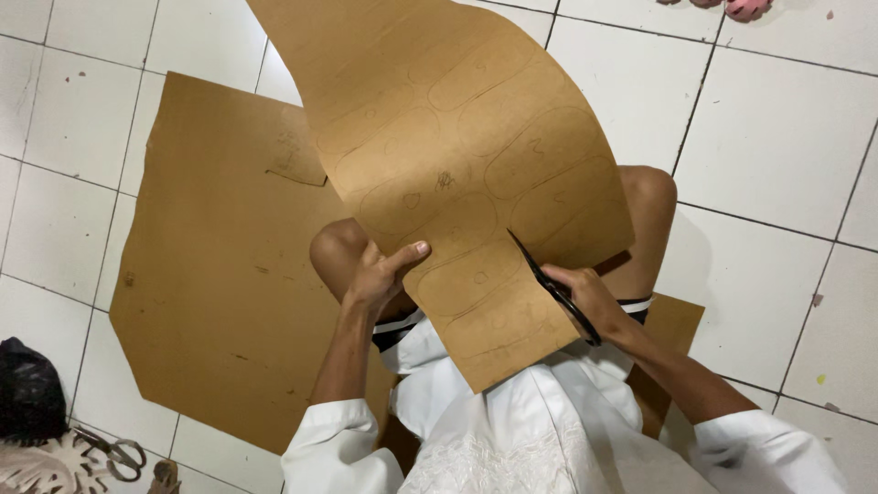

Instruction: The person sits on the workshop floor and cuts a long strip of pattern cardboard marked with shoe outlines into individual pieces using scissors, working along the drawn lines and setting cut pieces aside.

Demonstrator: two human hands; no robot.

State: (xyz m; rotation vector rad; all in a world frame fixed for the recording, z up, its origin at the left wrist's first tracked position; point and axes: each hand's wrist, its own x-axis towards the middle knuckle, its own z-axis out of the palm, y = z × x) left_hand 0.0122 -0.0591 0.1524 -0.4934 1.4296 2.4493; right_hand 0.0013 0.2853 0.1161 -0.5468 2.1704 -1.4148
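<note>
A large brown sheet [457, 137] with pencilled rounded outlines curves up over my knees. My left hand [380, 274] grips its left edge, thumb on top. In my right hand [590, 297] are black scissors [549, 284], their blades cutting into the sheet's right edge along a drawn outline. A narrower strip of the sheet hangs down between my hands toward my white shirt.
A second big brown sheet [219, 265] lies flat on the white tiled floor [777, 137] to the left. Another pair of scissors [114, 453] and a black bundle [27, 393] sit at the bottom left corner. A pink object [741, 7] shows at the top edge.
</note>
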